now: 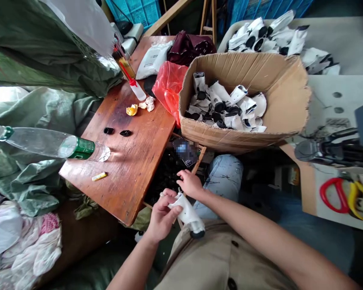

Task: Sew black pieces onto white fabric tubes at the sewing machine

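Observation:
My left hand (165,215) grips a small white tube-shaped piece (187,214) near its upper end, thumb on one side and fingers on the other. The piece slants down over my lap and has a black round end at the bottom. Close to its upper rim is my right hand (191,184), its fingers curled together; whatever they may pinch is too small to make out. Beneath my hands an open drawer (202,153) holds many small black parts (163,175), partly in shadow. Two similar black pieces (125,133) lie on the wooden table (133,161).
A cardboard box (244,139) full of similar white pieces stands ahead, with more heaped behind it. On the table are a plastic bottle (51,143), a yellow lighter (99,176) and fruit peel (132,110). A phone (185,152) rests at the drawer. Scissors (335,195) lie right.

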`<state>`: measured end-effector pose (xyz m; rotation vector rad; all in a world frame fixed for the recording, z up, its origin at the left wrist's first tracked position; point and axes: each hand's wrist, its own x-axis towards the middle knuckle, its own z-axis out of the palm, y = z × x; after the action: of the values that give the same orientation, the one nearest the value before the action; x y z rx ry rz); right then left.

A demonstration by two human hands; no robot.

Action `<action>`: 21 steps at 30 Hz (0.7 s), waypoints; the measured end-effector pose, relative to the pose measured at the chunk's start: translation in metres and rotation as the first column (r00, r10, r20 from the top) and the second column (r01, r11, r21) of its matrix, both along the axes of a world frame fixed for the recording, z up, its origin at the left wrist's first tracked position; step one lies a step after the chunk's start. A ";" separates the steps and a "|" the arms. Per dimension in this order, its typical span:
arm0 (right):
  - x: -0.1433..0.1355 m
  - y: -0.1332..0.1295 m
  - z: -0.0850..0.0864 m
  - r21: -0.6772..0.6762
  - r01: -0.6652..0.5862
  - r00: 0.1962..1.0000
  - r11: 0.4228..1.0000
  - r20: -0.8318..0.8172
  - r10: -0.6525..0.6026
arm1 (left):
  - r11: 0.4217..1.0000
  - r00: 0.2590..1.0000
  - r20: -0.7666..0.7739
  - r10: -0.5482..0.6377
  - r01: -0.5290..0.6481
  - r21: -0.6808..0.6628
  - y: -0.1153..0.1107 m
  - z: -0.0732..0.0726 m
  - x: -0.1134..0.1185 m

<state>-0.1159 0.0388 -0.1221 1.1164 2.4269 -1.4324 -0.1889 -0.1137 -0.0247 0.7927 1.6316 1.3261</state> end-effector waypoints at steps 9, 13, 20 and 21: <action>-0.016 -0.012 -0.028 0.103 0.043 0.996 0.994 -0.081 -0.035 | 0.984 0.990 0.051 -0.131 0.136 -0.112 -0.026 0.001 -0.030; 0.014 -0.004 -0.007 0.063 0.182 0.960 0.981 -0.226 -0.164 | 0.980 0.987 0.018 -0.161 0.162 -0.113 -0.013 0.002 -0.035; 0.087 0.003 0.067 -0.295 0.494 0.644 0.817 -0.507 -0.573 | 0.922 0.919 -0.092 -0.383 0.386 0.018 0.043 0.032 0.004; 0.098 0.004 0.077 -0.255 0.522 0.616 0.814 -0.547 -0.567 | 0.912 0.909 -0.106 -0.403 0.408 0.033 0.052 0.036 0.015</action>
<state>-0.0176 0.0432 -0.0453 1.7083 2.4630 -2.3708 -0.1744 -0.0618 0.0117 1.1745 1.4068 1.0489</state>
